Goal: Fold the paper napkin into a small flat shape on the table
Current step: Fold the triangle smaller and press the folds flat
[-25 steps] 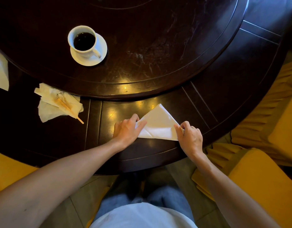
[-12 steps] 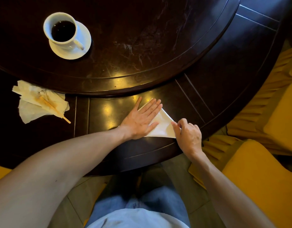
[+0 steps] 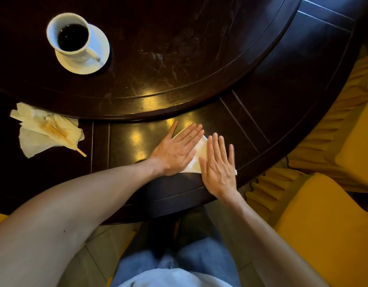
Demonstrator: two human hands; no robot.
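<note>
A white paper napkin (image 3: 198,156), folded into a triangle, lies flat on the outer ring of the dark wooden table (image 3: 137,141). My left hand (image 3: 179,150) lies palm down on its left part with the fingers straight and together. My right hand (image 3: 218,162) lies palm down on its right part, fingers spread. Both hands press on the napkin and grip nothing. Only a strip of napkin between the hands and a small corner at the right show; everything else is hidden under the palms.
A white cup of dark coffee (image 3: 72,37) on a saucer (image 3: 96,59) stands on the raised inner disc at the back left. A crumpled used napkin with a wooden stick (image 3: 46,129) lies at the left. Yellow covered chairs (image 3: 323,214) stand to the right.
My left hand slid from the napkin's left corner to lie flat on it. My right hand let go of the right corner it pinched and opened flat onto the napkin.
</note>
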